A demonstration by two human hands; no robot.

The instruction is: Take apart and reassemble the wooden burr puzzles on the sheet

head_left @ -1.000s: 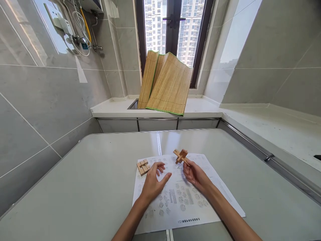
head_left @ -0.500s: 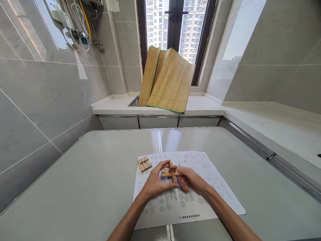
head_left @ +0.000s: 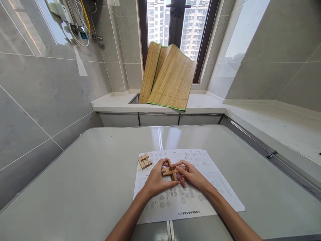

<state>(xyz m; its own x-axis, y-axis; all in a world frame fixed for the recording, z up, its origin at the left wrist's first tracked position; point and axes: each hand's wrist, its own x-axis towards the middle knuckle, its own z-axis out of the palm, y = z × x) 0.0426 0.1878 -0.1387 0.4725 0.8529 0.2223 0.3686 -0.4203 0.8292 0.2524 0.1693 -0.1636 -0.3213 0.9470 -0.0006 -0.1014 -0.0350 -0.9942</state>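
Just above the printed sheet (head_left: 175,201), both hands hold a cluster of interlocking wooden puzzle pieces (head_left: 166,171). My left hand (head_left: 159,179) is closed on the cluster, its thumb and fingers gripping the two ends of an upright piece. From the other side, my right hand (head_left: 191,174) pinches a piece at the right of the cluster between thumb and forefinger; its other fingers curl beneath. A dark mark shows on the flat piece's left end. Several more notched wooden puzzle pieces (head_left: 144,161) lie together at the sheet's upper left corner.
The sheet lies on a pale table (head_left: 75,187) with a seam down its middle. Behind the table runs a white ledge (head_left: 112,105), where a folded bamboo mat (head_left: 173,77) leans against the window. Tiled walls stand at both sides, with a white counter (head_left: 283,120) along the right.
My right thumb and forefinger have moved up and closed on the cluster's upper right part. The cluster has tilted slightly. My left hand keeps its grip, and the view has shifted a little.
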